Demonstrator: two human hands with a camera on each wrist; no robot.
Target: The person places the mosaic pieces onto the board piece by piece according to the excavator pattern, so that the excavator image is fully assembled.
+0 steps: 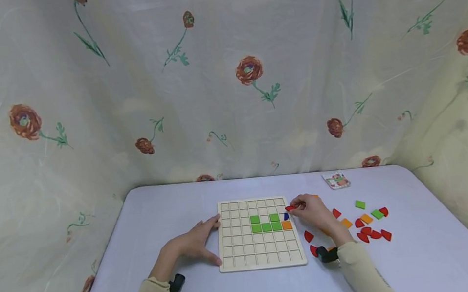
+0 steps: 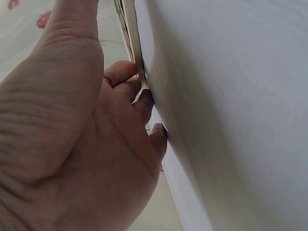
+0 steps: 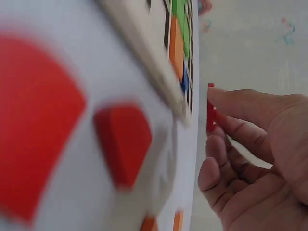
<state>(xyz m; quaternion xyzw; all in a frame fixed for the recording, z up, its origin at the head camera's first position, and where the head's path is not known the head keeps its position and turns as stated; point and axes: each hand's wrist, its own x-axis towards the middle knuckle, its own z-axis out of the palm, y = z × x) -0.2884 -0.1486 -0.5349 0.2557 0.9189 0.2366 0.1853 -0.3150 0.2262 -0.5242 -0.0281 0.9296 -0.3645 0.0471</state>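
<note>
A cream gridded board (image 1: 240,250) lies on the table, holding several green square tiles (image 1: 266,227), one orange tile (image 1: 286,225) and a small blue piece (image 1: 286,216) at the right side. My left hand (image 1: 195,241) rests against the board's left edge, thumb and fingers spread apart along it. Just over the right edge, my right hand (image 1: 312,210) pinches a red wedge-shaped piece (image 3: 210,107) between thumb and fingers, near the blue piece. In the right wrist view the red piece stands edge-on, off the table.
Loose red wedges (image 1: 375,234), orange squares (image 1: 366,219) and green squares (image 1: 359,204) are scattered right of the board, some partly under the right wrist. A small printed packet (image 1: 336,180) lies at the back right. A flowered curtain (image 1: 227,92) closes off the back and sides.
</note>
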